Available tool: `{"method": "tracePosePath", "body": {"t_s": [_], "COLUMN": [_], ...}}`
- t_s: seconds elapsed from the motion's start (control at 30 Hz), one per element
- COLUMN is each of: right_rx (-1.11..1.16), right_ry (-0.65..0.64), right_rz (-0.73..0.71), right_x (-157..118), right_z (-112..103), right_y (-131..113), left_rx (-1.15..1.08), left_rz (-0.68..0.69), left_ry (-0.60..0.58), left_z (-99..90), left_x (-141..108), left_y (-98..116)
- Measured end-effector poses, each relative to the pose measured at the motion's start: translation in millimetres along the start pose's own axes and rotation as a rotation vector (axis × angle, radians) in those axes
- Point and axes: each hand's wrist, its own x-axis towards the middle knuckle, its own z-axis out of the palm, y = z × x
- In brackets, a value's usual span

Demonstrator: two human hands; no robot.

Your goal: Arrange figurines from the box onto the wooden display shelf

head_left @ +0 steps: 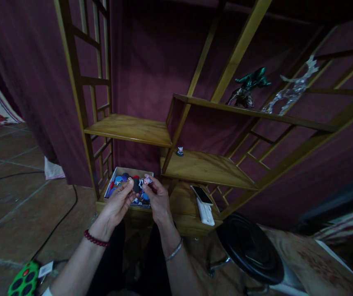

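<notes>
Over an open box my left hand (118, 202) and my right hand (158, 200) come together, fingers closed in a pinch. Between them is a small black, white and pink figurine (146, 180) with a dark round base (137, 186). The left fingers grip the base side, while the right thumb and fingers hold the figurine itself. Below lies the shallow white-rimmed box (133, 169), filled with several small blue, purple and red pieces; my hands partly hide them. A similar small figurine (180, 151) stands upright on the shelf to the right.
A wooden display rack (128, 128) surrounds the work area. Its upper shelf carries a dark green statuette (251, 87) and a clear deer figure (295, 88). A phone (202, 195) rests on a white object (205, 213). A black stool (250, 248) and green power strip (24, 280) flank me.
</notes>
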Motion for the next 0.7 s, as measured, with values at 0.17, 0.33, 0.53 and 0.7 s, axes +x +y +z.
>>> {"method": "tracePosePath", "body": {"t_s": [0.17,0.33,0.53,0.7], "right_rx": [-0.025,-0.037,-0.058,-0.066], "right_ry": [-0.01,-0.015,-0.02,-0.047], "right_rz": [-0.011,-0.023,-0.026,-0.041], "right_x": [-0.1,-2.1,-4.2,-4.3], "right_z": [-0.5,0.2,0.3,-1.5], "right_y": [1.1,-0.2,-3.5,-1.9], "left_rx": [0.012,0.045,0.073,0.082], "left_rz": [-0.01,-0.012,-0.014,-0.024], "left_ry": [-0.013,-0.024,-0.074,-0.089], "left_z": [-0.5,-1.1,-2.5,-2.3], "left_x": [0.3,0.2,-2.2,-3.2], "left_y": [1.9,2.7,3.2,5.2]}}
